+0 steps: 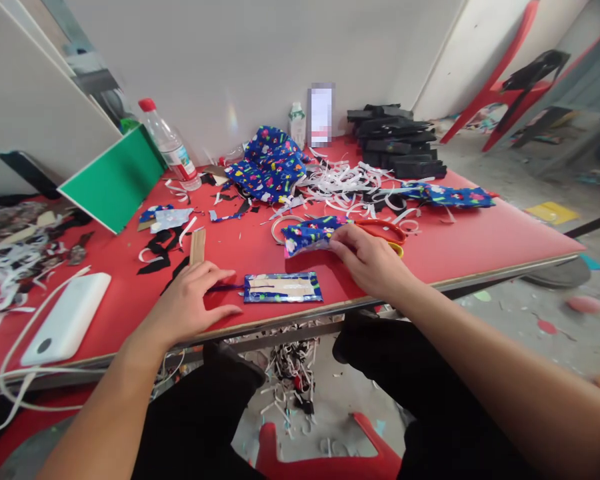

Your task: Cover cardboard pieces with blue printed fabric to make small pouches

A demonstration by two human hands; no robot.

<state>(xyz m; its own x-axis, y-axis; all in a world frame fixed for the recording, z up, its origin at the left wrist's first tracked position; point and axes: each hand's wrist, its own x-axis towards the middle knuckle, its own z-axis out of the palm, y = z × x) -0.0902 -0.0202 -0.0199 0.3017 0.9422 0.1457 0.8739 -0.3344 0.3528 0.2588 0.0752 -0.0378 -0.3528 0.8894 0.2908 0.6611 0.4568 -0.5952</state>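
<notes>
Floral fabric piece is getting pinched in your right grip; your left grip, flat and open, is steadying the wrapped rectangle just beside it.

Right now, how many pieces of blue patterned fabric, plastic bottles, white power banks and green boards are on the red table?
Blue patterned fabric pieces: 4 (large heap, long strip, piece under the right hand, flat rectangle)
Plastic bottles: 2 (red-capped bottle, small white bottle)
White power banks: 1
Green boards: 1
Total: 8
</notes>
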